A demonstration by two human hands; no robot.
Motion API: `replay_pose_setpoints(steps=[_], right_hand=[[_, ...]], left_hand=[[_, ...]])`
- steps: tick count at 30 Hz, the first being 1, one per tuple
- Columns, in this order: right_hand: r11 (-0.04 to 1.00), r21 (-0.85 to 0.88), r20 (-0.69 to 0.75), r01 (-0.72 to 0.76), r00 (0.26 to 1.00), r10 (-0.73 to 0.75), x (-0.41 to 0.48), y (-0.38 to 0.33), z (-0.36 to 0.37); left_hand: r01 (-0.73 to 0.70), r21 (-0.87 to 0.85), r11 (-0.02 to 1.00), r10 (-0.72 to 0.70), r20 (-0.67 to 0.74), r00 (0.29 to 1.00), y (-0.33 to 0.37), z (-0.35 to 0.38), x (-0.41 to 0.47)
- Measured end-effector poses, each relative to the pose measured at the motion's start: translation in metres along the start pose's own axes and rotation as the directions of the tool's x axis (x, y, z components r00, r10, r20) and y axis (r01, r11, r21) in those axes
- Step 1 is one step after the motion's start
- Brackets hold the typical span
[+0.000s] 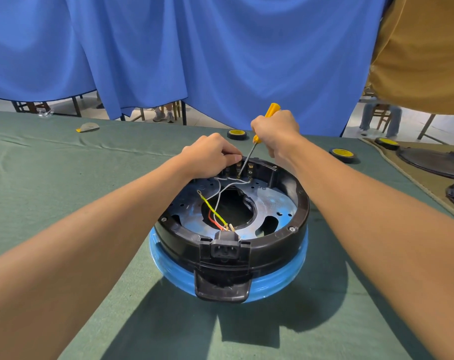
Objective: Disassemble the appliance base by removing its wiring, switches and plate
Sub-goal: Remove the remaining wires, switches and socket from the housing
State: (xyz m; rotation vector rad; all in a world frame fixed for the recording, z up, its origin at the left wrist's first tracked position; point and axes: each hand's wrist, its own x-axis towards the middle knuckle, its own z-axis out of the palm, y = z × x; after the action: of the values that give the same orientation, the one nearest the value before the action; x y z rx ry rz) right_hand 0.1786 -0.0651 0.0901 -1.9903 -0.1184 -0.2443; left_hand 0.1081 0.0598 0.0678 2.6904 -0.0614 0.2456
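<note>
We see a table draped in green cloth [64, 193] carrying a round black plastic appliance base with a blue band [270, 252] near its middle. Beyond lie a black tape roll with a yellow core [236, 134], a 2nd such roll [343, 154], a small grey-and-yellow pad [88, 127] and a tan mat [423, 185].

Appliance base [231, 229] on green cloth [64, 178]; right hand [275, 131] gripping yellow screwdriver [257, 137], left hand [210, 157] pinching at switches [240, 168].

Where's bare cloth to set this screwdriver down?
Widest: green cloth left of the appliance base, out to the yellow-backed scrap. Also the near strip in front of the base. Crowded: behind and right, tape rolls, then black lids on the tan mat.
</note>
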Motion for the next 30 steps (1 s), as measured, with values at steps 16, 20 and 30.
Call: replay_pose_setpoints(steps=[16, 20, 30], right_hand=[[0.984, 0.103, -0.050, 0.142, 0.989, -0.138, -0.026, 0.021, -0.014], [0.962, 0.093, 0.006, 0.255, 0.966, -0.257, -0.038, 0.028, -0.027], [0.975, 0.181, 0.108, 0.129, 0.983, -0.150, -0.030, 0.030, -0.030]], left_hand=[[0.028, -0.008, 1.000, -0.028, -0.008, 1.000, -0.003, -0.001, 0.000], [0.020, -0.004, 1.000, -0.020, -0.008, 1.000, -0.002, 0.000, 0.000], [0.023, -0.008, 1.000, -0.023, -0.003, 1.000, -0.001, 0.001, 0.000]])
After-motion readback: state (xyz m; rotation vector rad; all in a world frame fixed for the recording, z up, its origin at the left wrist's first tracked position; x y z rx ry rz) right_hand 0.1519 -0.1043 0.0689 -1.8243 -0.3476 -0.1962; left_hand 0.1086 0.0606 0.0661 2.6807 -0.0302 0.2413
